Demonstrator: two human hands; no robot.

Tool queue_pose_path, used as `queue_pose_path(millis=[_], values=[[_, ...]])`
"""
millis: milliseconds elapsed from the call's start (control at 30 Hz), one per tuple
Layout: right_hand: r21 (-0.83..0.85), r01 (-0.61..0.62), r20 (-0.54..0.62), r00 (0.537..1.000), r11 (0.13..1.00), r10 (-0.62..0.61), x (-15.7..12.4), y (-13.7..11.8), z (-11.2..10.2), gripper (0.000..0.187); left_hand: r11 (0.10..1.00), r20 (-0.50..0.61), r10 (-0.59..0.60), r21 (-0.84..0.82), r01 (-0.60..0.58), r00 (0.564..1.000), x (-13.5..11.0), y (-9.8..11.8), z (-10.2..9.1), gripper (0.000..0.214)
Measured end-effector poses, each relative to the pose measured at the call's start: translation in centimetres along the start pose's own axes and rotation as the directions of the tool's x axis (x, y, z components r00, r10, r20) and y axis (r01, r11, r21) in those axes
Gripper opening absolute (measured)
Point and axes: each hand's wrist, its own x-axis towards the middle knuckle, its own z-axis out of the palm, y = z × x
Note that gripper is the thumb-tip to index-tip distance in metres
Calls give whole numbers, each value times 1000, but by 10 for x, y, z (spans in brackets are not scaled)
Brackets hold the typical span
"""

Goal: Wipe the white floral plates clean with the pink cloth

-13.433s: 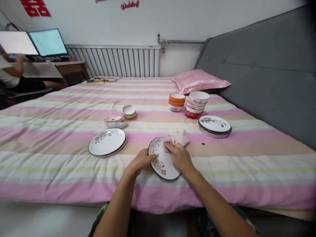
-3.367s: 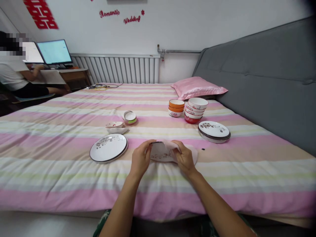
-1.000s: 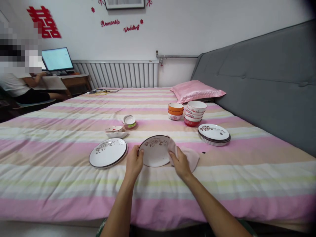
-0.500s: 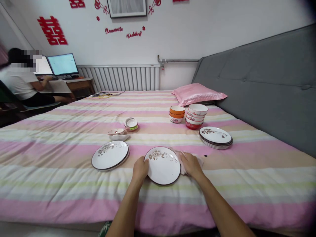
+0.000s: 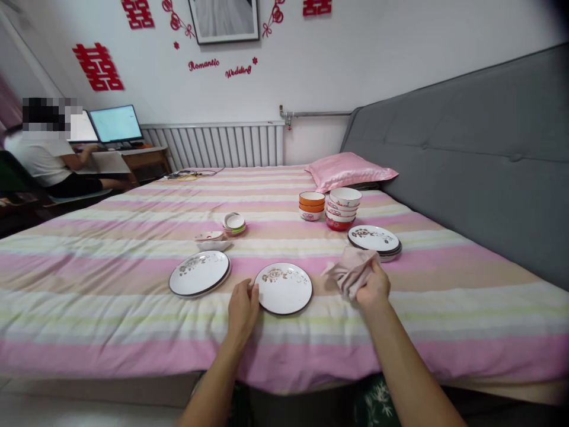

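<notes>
A striped sheet (image 5: 146,332) is covering the bed, with a grey headboard (image 5: 453,142) standing at the right and a pink pillow (image 5: 351,170) lying beside it, while another person (image 5: 40,163) is sitting by two monitors (image 5: 116,123) at the far left. A flower-patterned plate (image 5: 284,295) is lying face up near the front edge; the left hand (image 5: 243,305) is touching its left rim, though whether the fingers are gripping it I cannot quite tell. The right hand (image 5: 376,287) is clutching a crumpled pale pink cloth (image 5: 349,270) just in front of a plate pile (image 5: 373,238). Bowl stacks (image 5: 342,212) are standing behind that pile, and oval plates (image 5: 200,273) are resting to the left
</notes>
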Motion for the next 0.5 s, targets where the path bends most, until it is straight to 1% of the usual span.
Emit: queue_pose_path(millis=[100, 200, 267, 367, 500], values=[[-16, -48, -152, 987, 999, 45, -8, 10, -7, 31, 994, -11, 104, 29, -104, 994, -12, -16, -12, 41], [-24, -90, -185, 979, 996, 84, -17, 25, -10, 25, 931, -32, 324, 186, -313, 945, -21, -37, -16, 45], [-29, -113, -196, 975, 993, 106, -22, 32, -11, 23, 878, -38, 429, 252, -407, 902, -25, -48, -15, 46], [-27, -146, -156, 978, 989, 140, -31, 33, -14, 21, 827, -106, 507, 342, -447, 855, -29, -55, -12, 46], [-45, -170, -11, 985, 984, 170, -46, 22, -25, 20, 827, -143, 511, 350, -440, 847, -35, -54, -11, 45]])
